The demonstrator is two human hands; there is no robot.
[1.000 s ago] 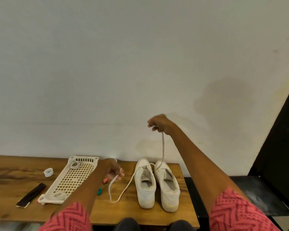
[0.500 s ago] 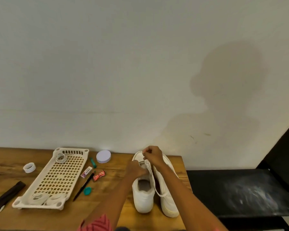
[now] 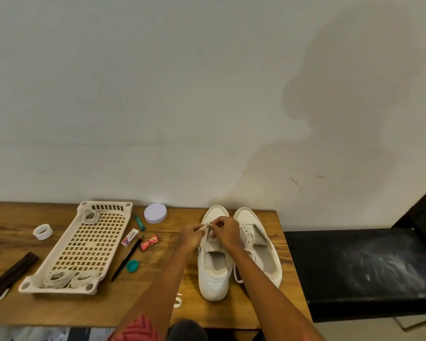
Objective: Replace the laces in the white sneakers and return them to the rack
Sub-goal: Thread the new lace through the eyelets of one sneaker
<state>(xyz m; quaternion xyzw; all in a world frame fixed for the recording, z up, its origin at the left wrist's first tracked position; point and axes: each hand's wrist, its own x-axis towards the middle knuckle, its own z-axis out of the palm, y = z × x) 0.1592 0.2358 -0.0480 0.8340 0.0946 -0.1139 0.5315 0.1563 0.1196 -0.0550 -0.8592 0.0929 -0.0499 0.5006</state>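
Note:
Two white sneakers stand side by side on the wooden table, toes toward the wall: the left sneaker (image 3: 213, 274) and the right sneaker (image 3: 261, 244). My left hand (image 3: 191, 236) and my right hand (image 3: 225, 230) meet over the left sneaker's eyelets. Each pinches the white lace (image 3: 205, 226) there. A stretch of lace hangs down between the two shoes, and a short loop lies on the table in front of the left sneaker. The right sneaker's eyelets show no lace.
A cream perforated tray (image 3: 84, 244) at the left holds coiled laces (image 3: 67, 279). Between tray and shoes lie a black pen (image 3: 126, 259), a teal cap (image 3: 132, 265), a red wrapper (image 3: 148, 241), an eraser and a white lid (image 3: 155, 212). A black bench (image 3: 354, 267) adjoins the table's right end.
My right hand came down from high above the shoes, where it held the lace up. My left hand moved right from the table. Both now meet at the left sneaker's eyelets.

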